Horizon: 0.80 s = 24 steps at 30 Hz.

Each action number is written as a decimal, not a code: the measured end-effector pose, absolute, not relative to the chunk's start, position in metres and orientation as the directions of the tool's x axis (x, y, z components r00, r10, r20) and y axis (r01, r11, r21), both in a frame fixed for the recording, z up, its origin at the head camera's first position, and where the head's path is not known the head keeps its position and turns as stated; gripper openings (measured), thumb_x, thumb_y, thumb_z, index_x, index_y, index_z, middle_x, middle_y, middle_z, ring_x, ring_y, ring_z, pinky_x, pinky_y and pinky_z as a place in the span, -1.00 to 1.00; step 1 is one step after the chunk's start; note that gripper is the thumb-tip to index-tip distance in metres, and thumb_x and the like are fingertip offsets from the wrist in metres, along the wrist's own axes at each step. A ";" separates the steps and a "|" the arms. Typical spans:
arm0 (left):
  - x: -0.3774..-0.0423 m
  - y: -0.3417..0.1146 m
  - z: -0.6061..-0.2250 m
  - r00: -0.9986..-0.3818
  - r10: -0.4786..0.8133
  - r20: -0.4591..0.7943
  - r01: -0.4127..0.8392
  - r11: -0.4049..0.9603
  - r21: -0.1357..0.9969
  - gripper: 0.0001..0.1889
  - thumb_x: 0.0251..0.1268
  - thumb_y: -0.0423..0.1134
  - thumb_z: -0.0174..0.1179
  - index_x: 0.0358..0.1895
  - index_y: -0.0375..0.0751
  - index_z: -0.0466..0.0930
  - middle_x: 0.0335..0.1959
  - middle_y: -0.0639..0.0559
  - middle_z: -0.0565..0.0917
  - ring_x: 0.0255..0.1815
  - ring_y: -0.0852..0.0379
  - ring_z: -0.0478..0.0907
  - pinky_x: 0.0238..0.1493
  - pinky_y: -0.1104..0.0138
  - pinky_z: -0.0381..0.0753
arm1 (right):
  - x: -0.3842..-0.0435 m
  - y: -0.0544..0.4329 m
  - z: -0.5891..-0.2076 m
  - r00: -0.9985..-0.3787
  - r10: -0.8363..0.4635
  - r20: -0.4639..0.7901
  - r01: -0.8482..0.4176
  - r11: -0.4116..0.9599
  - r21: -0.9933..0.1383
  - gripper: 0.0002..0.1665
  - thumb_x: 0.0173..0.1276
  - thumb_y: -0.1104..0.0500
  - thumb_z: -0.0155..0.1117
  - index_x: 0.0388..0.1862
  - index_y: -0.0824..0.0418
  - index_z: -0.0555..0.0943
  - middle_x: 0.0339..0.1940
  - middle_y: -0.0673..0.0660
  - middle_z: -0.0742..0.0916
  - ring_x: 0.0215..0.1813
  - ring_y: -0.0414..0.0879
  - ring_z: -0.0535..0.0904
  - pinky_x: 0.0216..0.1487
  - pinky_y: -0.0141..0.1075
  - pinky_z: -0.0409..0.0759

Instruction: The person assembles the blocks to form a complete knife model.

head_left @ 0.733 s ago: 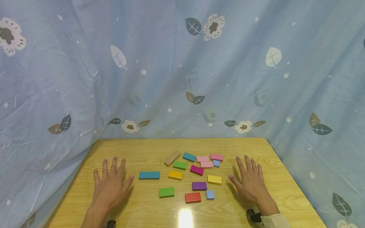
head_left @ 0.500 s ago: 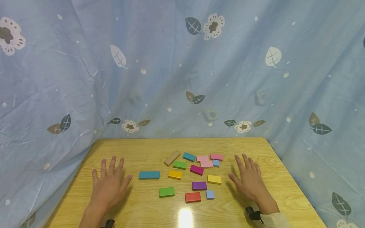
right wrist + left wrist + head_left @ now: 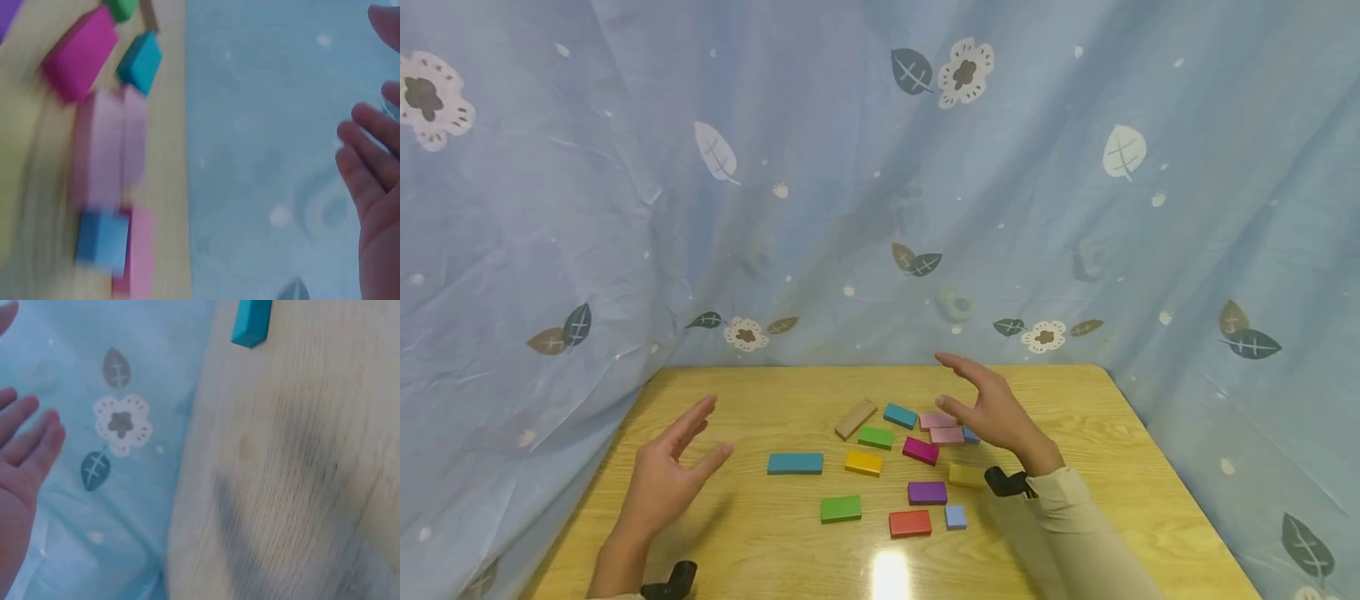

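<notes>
My right hand (image 3: 992, 408) hovers over the back right of the blocks, thumb and fingers spread apart with nothing between them. In the head view it overlaps two light pink blocks (image 3: 947, 435) and hides the darker pink one, which shows in the right wrist view as a pink block (image 3: 142, 253) beside a small blue block (image 3: 103, 240). To the left, my left hand (image 3: 662, 475) is held above the table, thumb apart from its fingers and holding nothing. Nearest to it lies a long teal block (image 3: 795, 464).
On the wooden table (image 3: 760, 558) also lie a magenta block (image 3: 921, 451), an orange block (image 3: 863, 463), a purple block (image 3: 927, 493), a red block (image 3: 910, 524), a green block (image 3: 841, 509) and a tan block (image 3: 855, 419). A blue patterned curtain (image 3: 820, 208) hangs behind and at both sides.
My right hand has moved left and away from me, over the pink blocks. The left hand has turned onto its side and shifted slightly left. The blocks lie as before.
</notes>
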<state>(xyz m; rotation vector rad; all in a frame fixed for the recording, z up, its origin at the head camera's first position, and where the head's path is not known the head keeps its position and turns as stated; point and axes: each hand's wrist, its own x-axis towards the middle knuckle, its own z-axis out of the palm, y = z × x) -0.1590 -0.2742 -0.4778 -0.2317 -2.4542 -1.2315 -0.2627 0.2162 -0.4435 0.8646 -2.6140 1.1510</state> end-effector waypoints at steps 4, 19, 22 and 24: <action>-0.165 -0.276 -0.485 -0.911 0.010 0.412 0.378 0.418 0.826 -0.30 0.41 -0.39 0.50 0.59 -0.15 0.51 0.48 -0.02 0.66 0.35 0.53 0.60 0.31 0.65 0.60 | -0.288 0.192 -0.446 -0.775 -0.516 0.364 -0.599 0.417 -0.684 -0.26 0.54 0.14 0.50 0.64 0.08 0.50 0.56 0.17 0.64 0.54 0.27 0.58 0.57 0.25 0.57; -0.185 -0.260 -0.522 -0.991 0.091 0.100 0.120 0.250 0.961 -0.29 0.36 -0.25 0.56 0.54 -0.28 0.55 0.51 -0.31 0.59 0.54 -0.12 0.59 0.42 0.23 0.71 | -0.345 0.119 -0.503 -0.748 -0.629 0.211 -0.484 0.300 -0.822 -0.44 0.47 0.44 0.40 0.44 0.35 0.64 0.36 0.39 0.74 0.40 0.23 0.71 0.51 0.12 0.66; -0.189 -0.253 -0.529 -0.988 0.136 0.069 0.104 0.273 0.956 -0.29 0.37 -0.28 0.55 0.55 -0.33 0.52 0.50 -0.34 0.60 0.54 -0.31 0.55 0.42 0.18 0.71 | -0.350 0.112 -0.516 -0.753 -0.634 0.173 -0.451 0.306 -0.839 -0.45 0.49 0.45 0.37 0.44 0.43 0.61 0.36 0.44 0.73 0.40 0.26 0.71 0.50 0.12 0.66; -0.191 -0.249 -0.533 -0.985 0.166 0.049 0.097 0.294 0.951 -0.29 0.38 -0.28 0.54 0.54 -0.33 0.52 0.49 -0.34 0.61 0.53 -0.34 0.55 0.43 0.18 0.71 | -0.351 0.109 -0.521 -0.757 -0.635 0.152 -0.440 0.323 -0.838 -0.45 0.50 0.45 0.36 0.44 0.45 0.60 0.36 0.42 0.74 0.39 0.27 0.71 0.48 0.12 0.68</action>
